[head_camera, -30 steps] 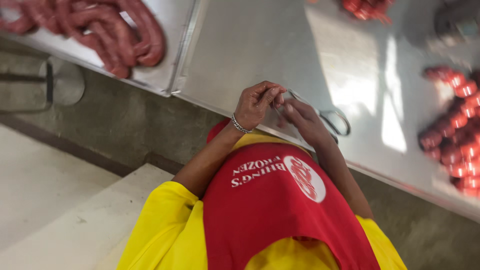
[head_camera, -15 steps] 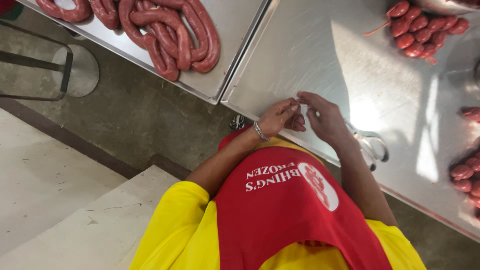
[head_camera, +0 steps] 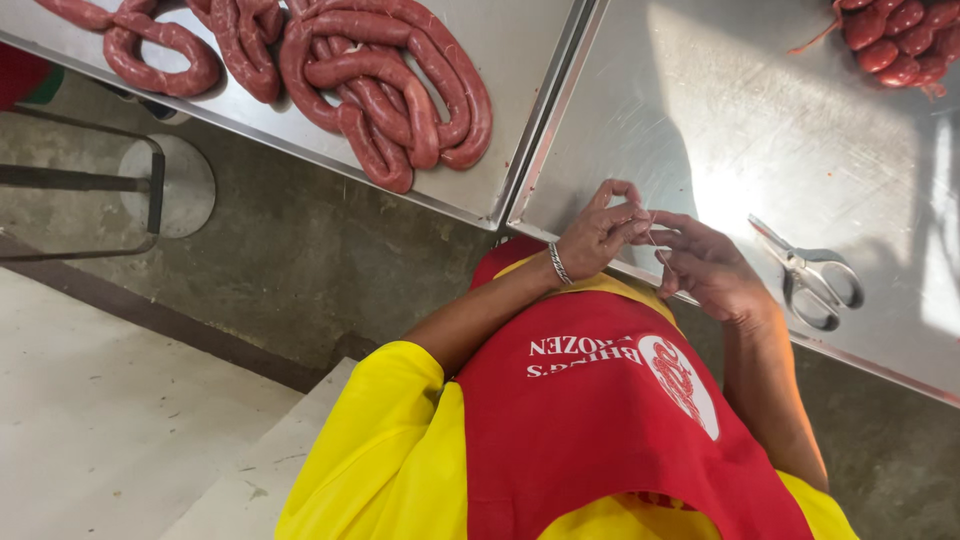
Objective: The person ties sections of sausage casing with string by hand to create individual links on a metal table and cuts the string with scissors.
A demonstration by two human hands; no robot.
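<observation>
1. The left hand (head_camera: 597, 232) sits at the near edge of the steel table (head_camera: 760, 130), fingers curled, thumb and forefinger pinched together on a thin pale thread (head_camera: 655, 243).
2. A silver bangle (head_camera: 557, 263) circles the left wrist.
3. The right hand (head_camera: 712, 268) lies just beside the left, fingertips nearly touching it. Its fingers are bent and partly closed, and the thread runs down across them; whether it truly grips the thread I cannot tell, as the thread is too fine to follow.
4. The thread is between the two hands, above the table edge, short and hard to see.
5. Scissors (head_camera: 808, 273) with grey handles lie flat on the table just right of the right hand, apart from it, with the blades pointing towards the hands.
6. A long coiled sausage (head_camera: 385, 85) in dark red loops rests on a steel tray (head_camera: 520, 60) to the left, which butts against the table.
7. A cluster of short tied links (head_camera: 893, 38) lies at the far right corner of the table, well apart from the hands.
8. The person wears a red apron (head_camera: 590, 420) over a yellow shirt (head_camera: 375, 455).
9. A metal stool (head_camera: 110, 190) stands on the concrete floor under the tray.
</observation>
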